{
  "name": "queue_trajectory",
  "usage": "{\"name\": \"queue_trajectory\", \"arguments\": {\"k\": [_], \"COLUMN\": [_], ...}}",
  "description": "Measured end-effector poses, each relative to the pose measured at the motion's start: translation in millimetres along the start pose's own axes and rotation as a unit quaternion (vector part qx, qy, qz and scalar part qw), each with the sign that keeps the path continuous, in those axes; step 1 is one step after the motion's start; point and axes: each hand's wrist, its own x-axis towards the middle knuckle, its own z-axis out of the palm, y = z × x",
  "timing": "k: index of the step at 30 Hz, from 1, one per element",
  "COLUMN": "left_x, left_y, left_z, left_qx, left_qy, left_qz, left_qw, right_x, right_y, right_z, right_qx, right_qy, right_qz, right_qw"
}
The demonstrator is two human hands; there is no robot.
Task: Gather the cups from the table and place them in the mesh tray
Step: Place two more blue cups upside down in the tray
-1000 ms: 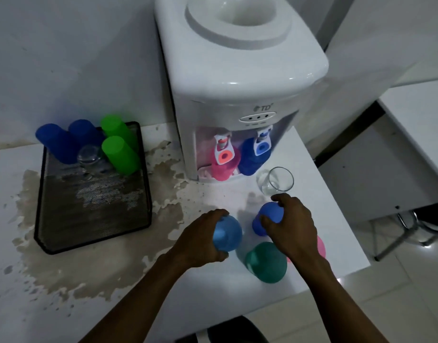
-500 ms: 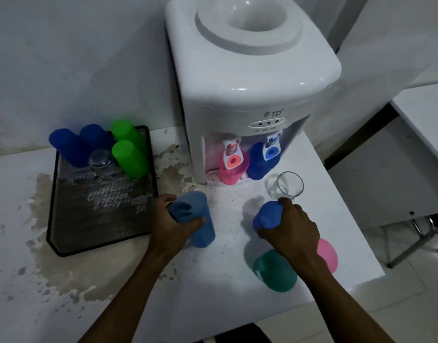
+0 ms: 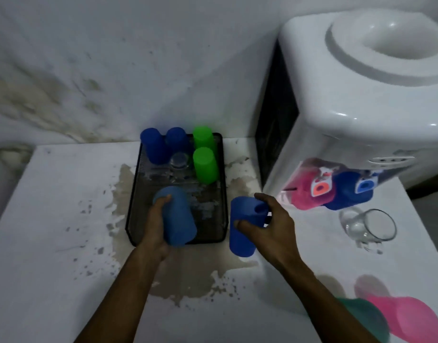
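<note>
Item: light-blue cup (image 3: pixel 177 219), held in my left hand (image 3: pixel 157 226), fingers wrapped round its side and clamped on it; base pointing far, mouth toward me, long axis running near to far and tipped. Position: over the near half of the mesh tray (image 3: pixel 220 194), above bare mesh. Item: dark-blue cup (image 3: pixel 242 229), held in my right hand (image 3: pixel 270 231), fingers (image 3: pixel 261 207) and thumb closed across its wall; long axis roughly near to far; it hangs just right of the tray's right rim, over the stained worktop (image 3: pixel 64 219), not yet above the mesh. Already in the tray, far end: two dark-blue cups (image 3: pixel 153 147), two green cups (image 3: pixel 205 164), one clear glass (image 3: pixel 179 160), all inverted. Left outside: a clear glass (image 3: pixel 368 226) lying on its side at right, a teal cup (image 3: pixel 361 318) and a pink cup (image 3: pixel 408 318) at near right, and a pink and a blue cup under the taps of the water dispenser (image 3: pixel 361 107). Judgement: the left hand is nearer the drop point, so its cup goes down first, turned mouth-down into the open near space; the right cup must travel leftward over the rim into the gap beside it.
</note>
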Motion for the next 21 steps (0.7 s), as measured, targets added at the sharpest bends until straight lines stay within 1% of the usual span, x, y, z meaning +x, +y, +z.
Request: {"name": "queue_trajectory", "arguments": {"k": [3,4,6,8,10,11,13,15,17,19,21], "left_x": [9,14,31,48,55,58,67,79,88,95,102], "left_y": [23,32,44,55,67,73,85,99,111,120,125], "left_z": [-13,-19,-31,-38,-39,-39,-37,-36,-30,-22,-14], "left_qx": [-0.007,-0.018,-0.005,0.051,0.157,0.212,0.323,0.409,0.494,0.567,0.619], "left_qy": [0.016,0.012,0.029,0.041,0.061,0.076,0.114,0.138,0.148,0.143,0.146], "left_qz": [0.010,0.011,0.017,0.048,0.122,0.165,0.243,0.289,0.284,0.264,0.260], "left_qw": [1.000,1.000,0.999,0.997,0.978,0.960,0.908,0.854,0.809,0.767,0.727], "right_x": [15,21,33,45,52,55,58,61,63,64,65], "right_y": [-10,-13,-18,-22,-28,-29,-30,-28,-25,-20,-17], "right_z": [32,45,68,88,102,109,119,128,132,135,136], "right_qx": [0.037,0.061,0.113,0.147,0.182,0.193,0.205,0.213,0.199,0.155,0.120], "right_qy": [-0.004,-0.007,-0.004,0.000,-0.009,-0.016,-0.032,-0.058,-0.082,-0.087,-0.084], "right_qz": [0.016,0.033,0.076,0.118,0.161,0.182,0.219,0.253,0.268,0.264,0.251], "right_qw": [0.999,0.998,0.991,0.982,0.970,0.964,0.953,0.942,0.939,0.948,0.957]}}
